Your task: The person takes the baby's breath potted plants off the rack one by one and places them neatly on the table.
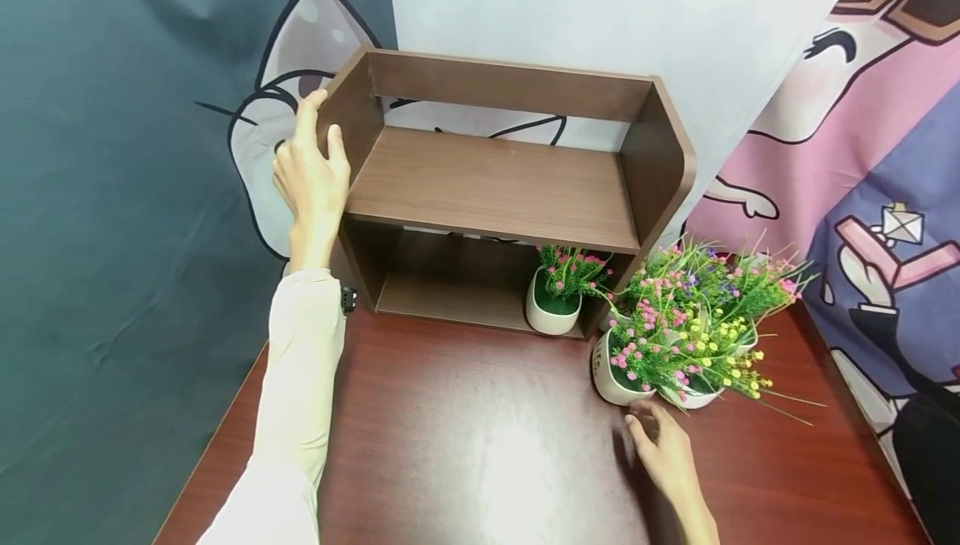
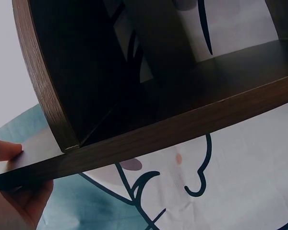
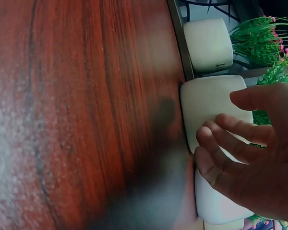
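A brown two-tier wooden shelf (image 1: 491, 187) stands on the table against the backdrop. My left hand (image 1: 309, 170) grips its left side panel near the top edge. In the left wrist view, the thumb and fingers (image 2: 36, 201) lie on opposite faces of the panel (image 2: 53, 160). My right hand (image 1: 663, 449) is just in front of a white pot with pink flowers (image 1: 617, 374), its fingers loosely bent and holding nothing. The right wrist view has those fingers in front of the white pot (image 3: 206, 103); whether they touch it I cannot tell.
A white pot of pink flowers (image 1: 553, 312) sits at the right end of the lower tier. Several more potted plants, with yellow flowers (image 1: 723, 345) and purple flowers (image 1: 701, 274), crowd beside the shelf on the reddish wooden table (image 1: 420, 428). Printed cloth (image 1: 795, 112) hangs at the right.
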{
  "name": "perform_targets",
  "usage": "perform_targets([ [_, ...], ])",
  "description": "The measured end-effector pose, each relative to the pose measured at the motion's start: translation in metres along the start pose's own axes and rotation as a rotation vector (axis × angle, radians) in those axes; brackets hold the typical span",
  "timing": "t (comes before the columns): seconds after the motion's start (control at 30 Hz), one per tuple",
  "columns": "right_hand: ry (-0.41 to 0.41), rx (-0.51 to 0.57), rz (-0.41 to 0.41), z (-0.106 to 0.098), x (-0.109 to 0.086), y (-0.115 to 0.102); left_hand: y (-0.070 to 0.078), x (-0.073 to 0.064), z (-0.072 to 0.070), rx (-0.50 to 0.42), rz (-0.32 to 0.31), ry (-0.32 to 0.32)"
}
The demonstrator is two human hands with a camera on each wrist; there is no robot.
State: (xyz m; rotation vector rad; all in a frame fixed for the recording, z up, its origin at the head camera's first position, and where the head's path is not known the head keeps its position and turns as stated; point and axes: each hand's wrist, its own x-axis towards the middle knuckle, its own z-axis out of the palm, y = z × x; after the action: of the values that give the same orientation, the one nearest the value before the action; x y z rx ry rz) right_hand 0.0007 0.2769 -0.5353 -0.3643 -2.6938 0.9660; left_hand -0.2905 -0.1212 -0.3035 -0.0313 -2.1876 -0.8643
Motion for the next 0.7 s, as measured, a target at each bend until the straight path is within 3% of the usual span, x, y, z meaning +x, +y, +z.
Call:
perform_targets([
  [0.27, -0.002, 0.006, -0.025, 0.006, -0.007, -0.006, 0.000, 0.000, 0.003, -0.007, 0.011, 0.003],
  [0.5, -0.113, 0.181, -0.122, 0.026, -0.006, -0.042, -0.002, 0.000, 0.000, 0.010, -0.005, 0.001],
  [0.7, -0.020, 0.297, -0.146, 0.047, 0.012, -0.069, -0.001, 0.000, -0.001, -0.004, -0.004, -0.012],
])
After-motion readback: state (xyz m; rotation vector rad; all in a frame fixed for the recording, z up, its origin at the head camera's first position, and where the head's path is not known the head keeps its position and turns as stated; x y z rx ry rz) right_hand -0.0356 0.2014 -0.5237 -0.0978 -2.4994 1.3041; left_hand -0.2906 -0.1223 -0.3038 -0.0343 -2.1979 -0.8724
